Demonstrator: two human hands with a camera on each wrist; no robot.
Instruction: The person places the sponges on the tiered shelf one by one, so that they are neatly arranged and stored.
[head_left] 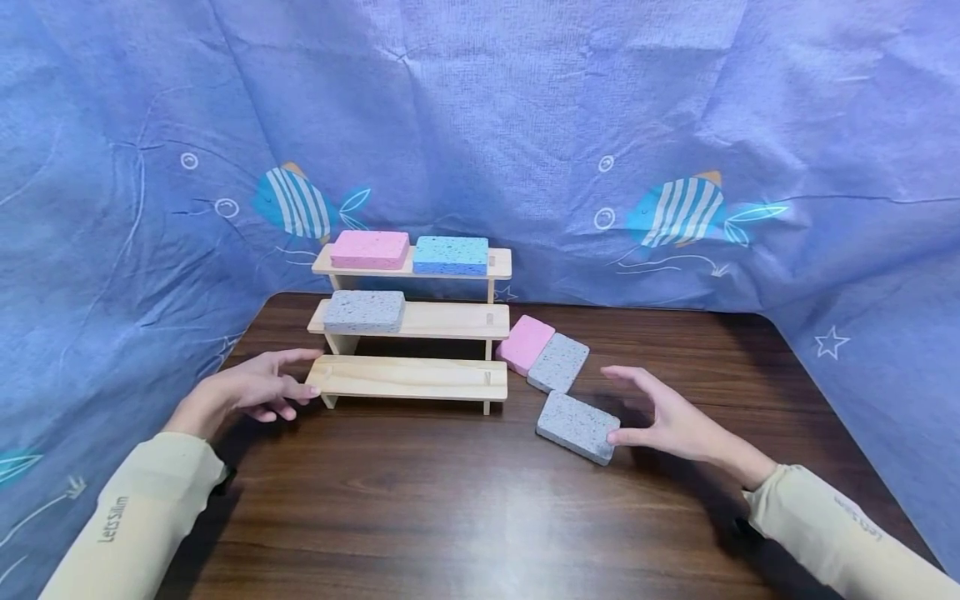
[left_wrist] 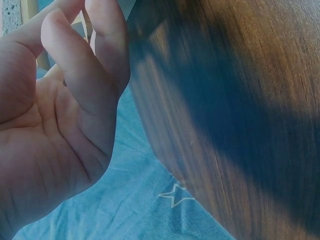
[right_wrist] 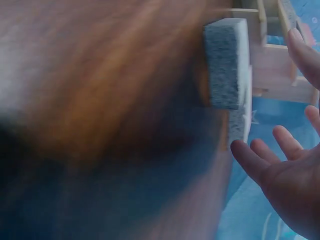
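My left hand (head_left: 258, 387) is at the left end of the lowest step of a light wooden three-tier display stand (head_left: 408, 379). Its index finger and thumb reach that end, one farther back than the other, and the remaining fingers hang loosely below. My right hand (head_left: 675, 418) has its fingers spread beside a grey sponge (head_left: 576, 427) lying flat on the table. The thumb tip meets that sponge's right end, while the index finger stays off it. Behind lie a second grey sponge (head_left: 558, 363) and a pink sponge (head_left: 527, 343), side by side.
On the top tier sit another pink sponge (head_left: 371, 249) and a blue sponge (head_left: 451, 255). One more grey sponge (head_left: 365, 311) occupies the middle tier's left part. The dark wooden table (head_left: 420, 517) backs onto a blue fish-patterned cloth (head_left: 510, 142).
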